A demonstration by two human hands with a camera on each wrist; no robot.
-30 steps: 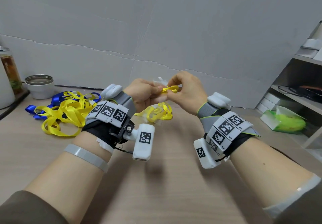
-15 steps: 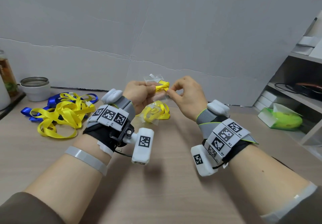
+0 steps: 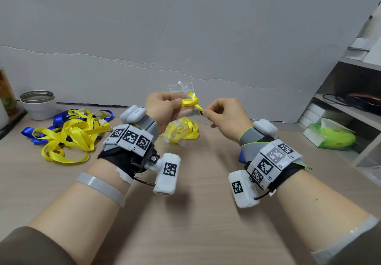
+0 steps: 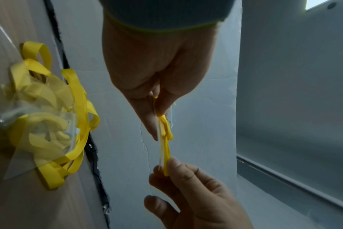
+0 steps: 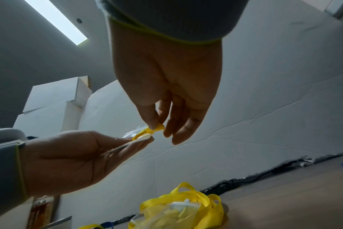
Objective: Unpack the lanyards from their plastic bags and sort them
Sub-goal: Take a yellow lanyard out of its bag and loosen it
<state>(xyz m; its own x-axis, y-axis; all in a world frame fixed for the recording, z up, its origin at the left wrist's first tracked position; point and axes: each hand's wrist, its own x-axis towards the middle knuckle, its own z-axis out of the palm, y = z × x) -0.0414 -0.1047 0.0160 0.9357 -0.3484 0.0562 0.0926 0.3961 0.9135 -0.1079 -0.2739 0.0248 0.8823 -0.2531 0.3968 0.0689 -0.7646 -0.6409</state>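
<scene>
My left hand [image 3: 175, 103] holds up a small clear plastic bag [image 3: 182, 88] together with a knotted yellow lanyard [image 3: 190, 102] above the table. My right hand [image 3: 206, 111] pinches the lanyard's free end just right of the knot. In the left wrist view the yellow lanyard [image 4: 165, 131] stretches from my left fingers down to my right hand [image 4: 166, 168]. In the right wrist view my right hand [image 5: 157, 127] nips the yellow tip beside my left hand [image 5: 143, 139]. A bagged bundle of yellow lanyards [image 3: 182, 130] lies on the table below my hands.
A loose pile of yellow and blue lanyards [image 3: 70, 134] lies at the left. Behind it stands a white cup with a metal rim [image 3: 38, 104]. At the right a shelf unit [image 3: 350, 107] holds a green tissue pack [image 3: 329, 136]. A grey board wall [image 3: 185, 37] closes the back.
Both hands have risen a little and drawn apart. My right hand has pulled the lanyard's end out to the right, away from the knot at my left hand.
</scene>
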